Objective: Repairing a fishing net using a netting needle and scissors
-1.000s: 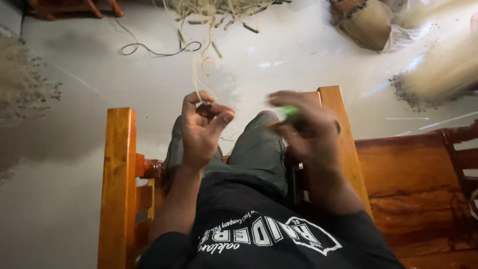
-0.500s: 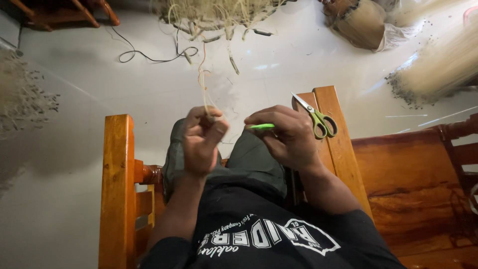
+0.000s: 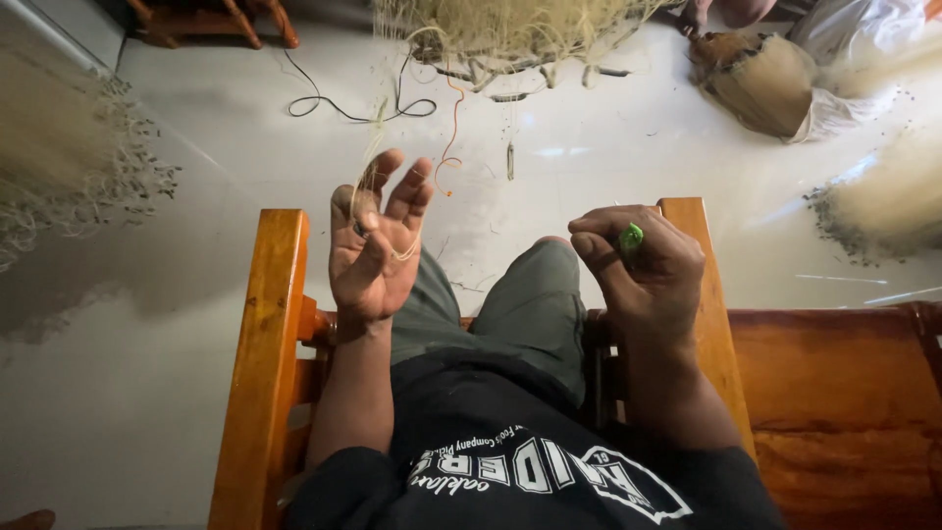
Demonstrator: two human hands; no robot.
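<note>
I see the left hand point(image 3: 375, 257) raised over the wooden chair point(image 3: 263, 393), palm up, fingers spread wide, thin pale fibre strands point(image 3: 378, 162) looped across the fingers and running up toward the tangled fibre pile point(image 3: 510, 29) on the floor beyond the chair. Right hand point(image 3: 643, 270) sits over the chair's right armrest, fist closed round a small green-handled tool point(image 3: 630, 238); only the green tip shows. Black cable point(image 3: 343, 103) lies just beside the pile.
</note>
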